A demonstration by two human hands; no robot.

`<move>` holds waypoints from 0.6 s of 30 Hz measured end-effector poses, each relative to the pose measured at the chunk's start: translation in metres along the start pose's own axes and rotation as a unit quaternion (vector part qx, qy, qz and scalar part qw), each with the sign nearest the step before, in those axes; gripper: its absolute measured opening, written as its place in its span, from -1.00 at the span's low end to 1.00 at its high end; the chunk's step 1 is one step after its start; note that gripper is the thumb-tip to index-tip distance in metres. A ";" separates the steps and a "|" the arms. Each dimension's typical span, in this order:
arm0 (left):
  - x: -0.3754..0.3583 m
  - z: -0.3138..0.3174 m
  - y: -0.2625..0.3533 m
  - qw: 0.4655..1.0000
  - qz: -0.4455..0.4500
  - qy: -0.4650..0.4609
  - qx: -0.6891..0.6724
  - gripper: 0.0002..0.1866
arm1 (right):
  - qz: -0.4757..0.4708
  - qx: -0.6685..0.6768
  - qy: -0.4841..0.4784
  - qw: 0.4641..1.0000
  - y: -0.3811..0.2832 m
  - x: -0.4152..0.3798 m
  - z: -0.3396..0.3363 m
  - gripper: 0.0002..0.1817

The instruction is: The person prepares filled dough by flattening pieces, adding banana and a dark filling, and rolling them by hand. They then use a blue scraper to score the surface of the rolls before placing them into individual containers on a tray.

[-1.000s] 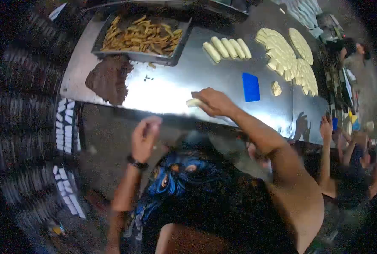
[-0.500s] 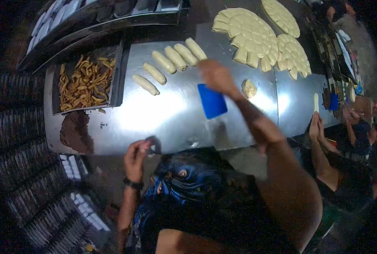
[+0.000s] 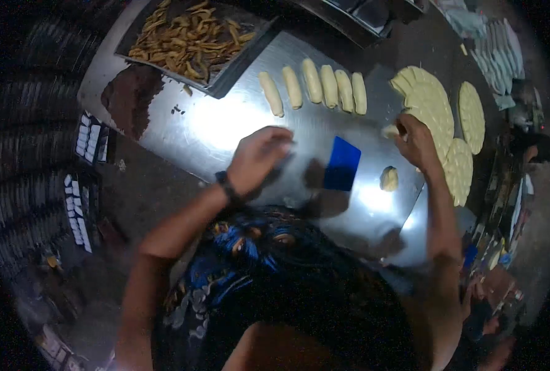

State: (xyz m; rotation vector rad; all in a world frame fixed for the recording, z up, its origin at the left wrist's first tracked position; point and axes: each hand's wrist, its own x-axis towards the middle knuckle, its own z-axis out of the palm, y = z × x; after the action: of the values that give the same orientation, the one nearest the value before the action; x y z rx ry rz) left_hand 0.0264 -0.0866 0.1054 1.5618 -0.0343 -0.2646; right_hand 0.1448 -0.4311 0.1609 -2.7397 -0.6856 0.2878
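Observation:
My right hand (image 3: 417,143) is at the near left edge of a large slab of dough pieces (image 3: 428,102), fingers closed on a small dough piece (image 3: 390,131). Over the steel table, my left hand (image 3: 259,159) hovers with its fingers loosely stretched and nothing visible in them. Several rolled dough pieces (image 3: 312,81) lie in a row beyond my hands. Between the hands, flat on the table, is a blue dough scraper (image 3: 343,164). A small lump of dough (image 3: 389,179) lies below my right hand.
A dark tray (image 3: 241,60) of brown strips stands at the back left, beside a brown patch (image 3: 129,102) on the steel table (image 3: 194,145). Two more dough slabs (image 3: 471,117) lie at the right. Another person's arm (image 3: 479,297) shows at lower right.
The view has turned. My right hand has gone from the end of the roll row to the dough slab and taken hold of a piece. My left hand has risen over the table.

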 end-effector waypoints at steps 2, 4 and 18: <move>0.012 0.012 0.017 0.979 0.135 0.136 0.064 -0.68 | 0.009 0.266 0.082 0.960 -0.058 0.012 0.007 -0.58; 0.021 0.015 0.030 0.930 0.257 0.254 0.073 -0.70 | 0.024 0.440 0.051 0.896 -0.135 0.025 0.009 -0.60; -0.107 -0.122 0.062 0.874 0.137 0.442 -0.149 -0.46 | -0.003 0.565 0.254 0.785 -0.394 0.060 0.134 -0.65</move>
State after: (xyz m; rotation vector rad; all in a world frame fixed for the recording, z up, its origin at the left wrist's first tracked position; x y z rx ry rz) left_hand -0.0453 0.0530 0.1809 1.2261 0.4793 0.6584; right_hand -0.0058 -0.0386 0.1607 -1.5223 -0.2115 -0.0636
